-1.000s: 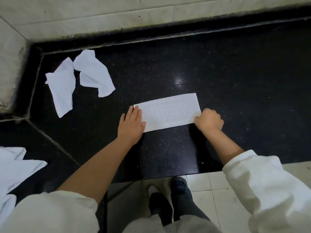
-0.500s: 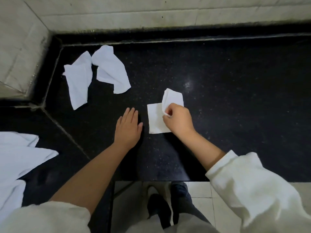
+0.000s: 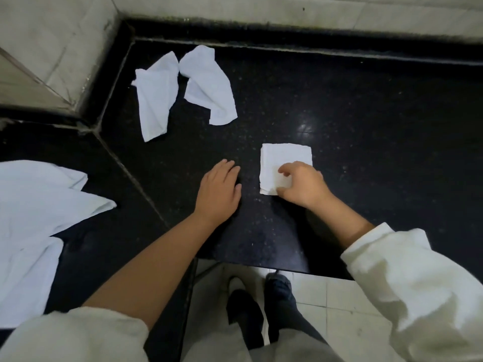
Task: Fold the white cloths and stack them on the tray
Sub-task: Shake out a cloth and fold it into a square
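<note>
A white cloth point(image 3: 286, 159), folded into a small square, lies flat on the black stone counter point(image 3: 366, 152). My right hand point(image 3: 304, 185) sits on its near right corner, fingers curled on top and thumb at the near edge, pinching it. My left hand point(image 3: 218, 189) lies flat on the bare counter just left of the square, apart from it, fingers straight. Two crumpled white cloths point(image 3: 156, 97) point(image 3: 209, 84) lie side by side at the back left. No tray is in view.
Larger white cloths point(image 3: 34, 218) are spread over the counter's left wing. Tiled walls point(image 3: 313, 11) close the back and the left corner. The counter's front edge point(image 3: 251, 266) runs above a tiled floor where my feet point(image 3: 261, 309) stand.
My right hand carried the strip's right end over to the left, halving the long strip into a small square that now lies flat. My left hand slid off the cloth onto the counter.
</note>
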`<state>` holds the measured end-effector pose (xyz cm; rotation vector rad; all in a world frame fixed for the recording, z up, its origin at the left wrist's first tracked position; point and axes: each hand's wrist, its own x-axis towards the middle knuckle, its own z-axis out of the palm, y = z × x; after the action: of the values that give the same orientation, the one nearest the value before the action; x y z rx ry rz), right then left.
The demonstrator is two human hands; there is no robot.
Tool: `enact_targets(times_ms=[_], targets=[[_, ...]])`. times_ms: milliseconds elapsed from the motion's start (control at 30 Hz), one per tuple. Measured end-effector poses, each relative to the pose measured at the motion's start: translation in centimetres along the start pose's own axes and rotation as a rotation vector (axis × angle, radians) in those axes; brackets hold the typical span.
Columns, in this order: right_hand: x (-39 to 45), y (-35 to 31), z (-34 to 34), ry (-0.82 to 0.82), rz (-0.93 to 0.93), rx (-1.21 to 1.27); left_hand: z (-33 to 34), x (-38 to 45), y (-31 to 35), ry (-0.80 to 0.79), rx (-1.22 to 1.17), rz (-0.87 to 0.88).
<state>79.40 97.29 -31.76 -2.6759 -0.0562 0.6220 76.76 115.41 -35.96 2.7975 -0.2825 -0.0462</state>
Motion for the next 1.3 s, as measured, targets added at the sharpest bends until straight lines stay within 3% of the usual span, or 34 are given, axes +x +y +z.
enact_targets(times_ms=[133, 233, 400, 567, 700, 933, 1067, 1167, 1300], targets=[[-1.2, 3.4, -1.9, -0.053, -0.059, -0.29, 0.6, 1.0, 2.2, -0.022, 0.02, 0.217], [-1.9, 4.7, -1.1, -0.089, -0.116, -0.348, 1.4, 1.5, 3.5, -0.115, 0.068, 0.344], [-1.2, 4.9, -0.3, -0.007, -0.16, -0.304, 2.1, 2.5, 4.0, -0.151, 0.106, 0.332], [-2.5, 5.9, -2.4, 0.116, -0.14, -0.127, 1.1, 3.9, 6.7, -0.118, 0.395, 0.465], [-5.6, 10.1, -7.0, 0.297, -0.097, 0.026, -0.3, 6.0, 12.5, -0.021, 0.33, 0.641], [-17.9, 25.3, -17.6, 0.556, 0.072, 0.056, -2.9, 7.2, 35.1, 0.115, 0.235, 0.986], [-28.1, 35.5, -22.8, 0.68, 0.192, 0.058, -2.4, 5.7, 51.2, -0.035, 0.336, 1.01], [-35.7, 42.0, -26.2, 0.78, 0.286, 0.059, -1.6, 4.5, 61.4, 0.114, 0.153, 1.206], [-43.8, 49.7, -31.1, 0.986, 0.42, 0.07, -1.8, 4.0, 74.1, 0.133, -0.02, 1.332]])
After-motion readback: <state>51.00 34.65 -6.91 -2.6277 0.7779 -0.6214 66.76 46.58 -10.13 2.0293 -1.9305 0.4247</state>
